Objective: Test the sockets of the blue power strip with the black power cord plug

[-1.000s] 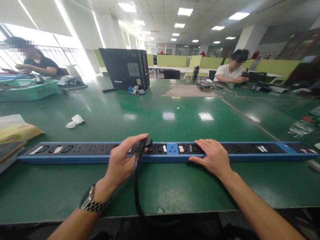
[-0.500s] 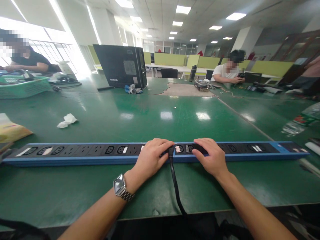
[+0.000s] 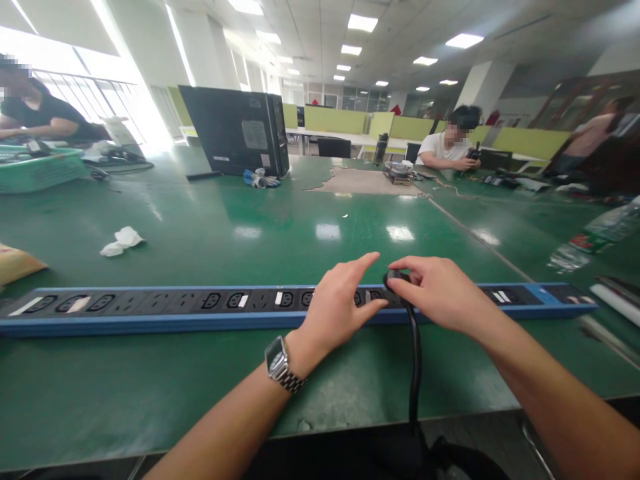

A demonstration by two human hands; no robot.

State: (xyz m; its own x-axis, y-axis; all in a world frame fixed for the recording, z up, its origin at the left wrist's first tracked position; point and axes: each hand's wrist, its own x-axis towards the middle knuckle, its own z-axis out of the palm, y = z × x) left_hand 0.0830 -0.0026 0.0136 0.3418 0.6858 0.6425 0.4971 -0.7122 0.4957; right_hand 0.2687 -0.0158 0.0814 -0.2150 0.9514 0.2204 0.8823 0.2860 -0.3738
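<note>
A long blue-and-black power strip (image 3: 165, 325) lies across the green table, with rows of sockets along its top. My right hand (image 3: 437, 290) pinches a black plug (image 3: 395, 279) between thumb and fingers, just over the strip's right half. From the plug a thick black cable (image 3: 415, 367) hangs down past the table's front edge. Beside it on the left, my left hand (image 3: 337, 297) is open above the strip, thumb and fingers apart, and hides some of the sockets. A metal-banded watch (image 3: 280, 363) sits on my left wrist.
Behind the strip lie crumpled white tissue (image 3: 123, 241) and, at the right, a plastic bottle (image 3: 595, 233). Farther back stand a black computer case (image 3: 235, 130) with gloves (image 3: 261, 178) by it and a green basket (image 3: 43, 170). Other people sit at the table's far sides.
The plug has passed from beside my left hand to my right hand, rising and shifting right with its cable. My left hand has opened and moved right. The view has turned slightly right.
</note>
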